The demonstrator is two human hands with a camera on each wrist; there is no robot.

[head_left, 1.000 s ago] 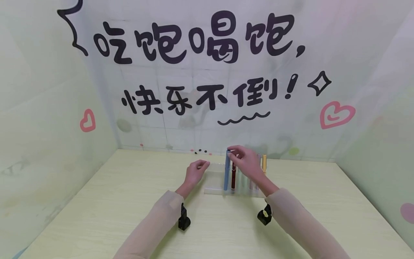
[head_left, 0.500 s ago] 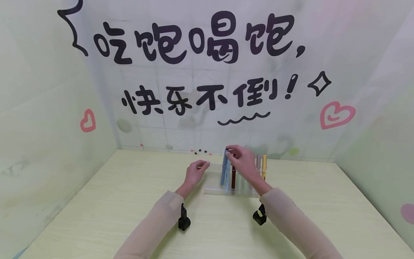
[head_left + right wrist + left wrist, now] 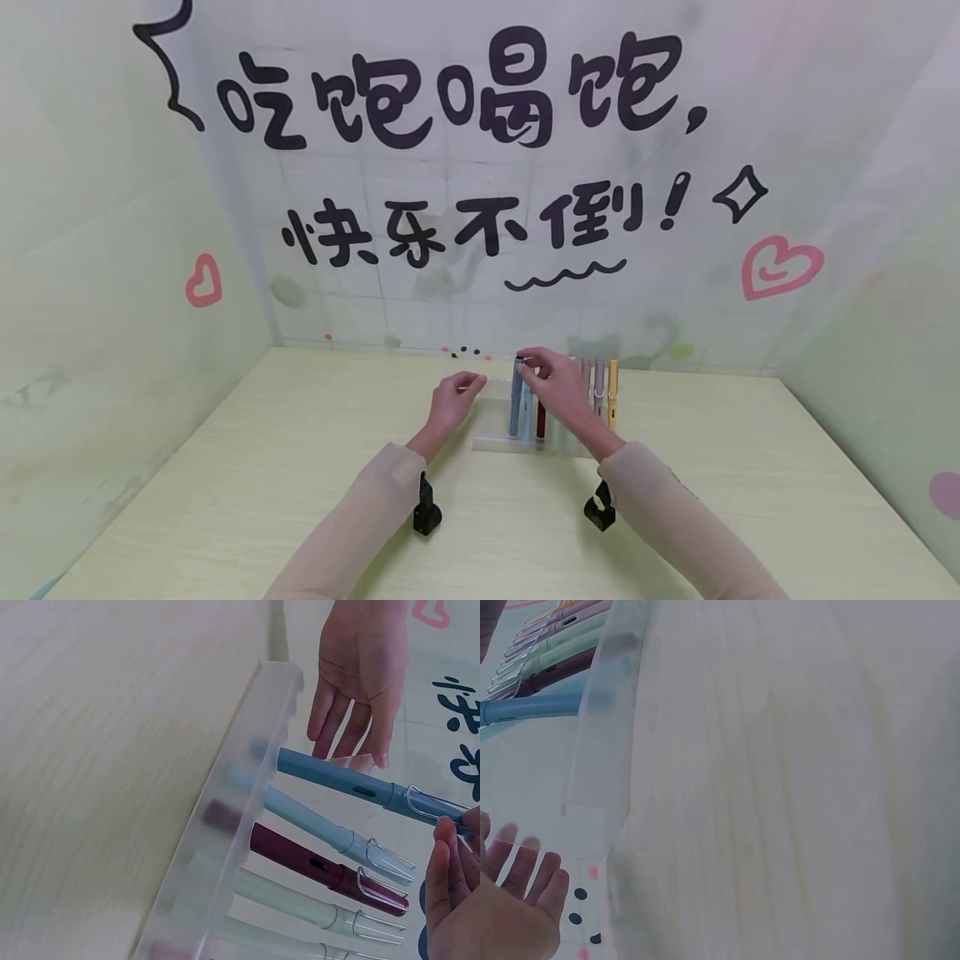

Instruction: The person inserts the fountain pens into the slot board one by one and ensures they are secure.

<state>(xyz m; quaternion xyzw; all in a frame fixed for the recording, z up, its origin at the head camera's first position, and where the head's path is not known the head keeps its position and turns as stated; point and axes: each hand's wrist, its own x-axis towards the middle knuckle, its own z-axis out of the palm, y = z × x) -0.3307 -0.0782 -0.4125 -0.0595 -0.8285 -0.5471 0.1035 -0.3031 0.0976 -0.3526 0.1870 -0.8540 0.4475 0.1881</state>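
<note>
My right hand (image 3: 564,387) pinches the capped top of a blue fountain pen (image 3: 337,776) between thumb and fingers. That pen stands nearly upright, its lower end in the leftmost occupied place of a clear pen stand (image 3: 491,444). At the stand's upper left edge, my left hand (image 3: 452,402) pinches the clear panel, with fingers behind it. Right beside the blue pen are a light blue pen (image 3: 307,815) and a dark red pen (image 3: 300,856). Pale green pens (image 3: 285,894) follow in the row. My right hand partly hides the row in the head view.
Mauve pens (image 3: 599,379) and a yellow pen (image 3: 612,385) stand at the row's right end. The stand rests on a pale wood-grain table (image 3: 262,467). Behind it rises a printed backdrop (image 3: 450,317), with side walls left and right.
My right hand has lifted the blue pen, carried it slightly left past the light blue pen, and lowered it into the stand. My left hand has stayed at the stand's edge.
</note>
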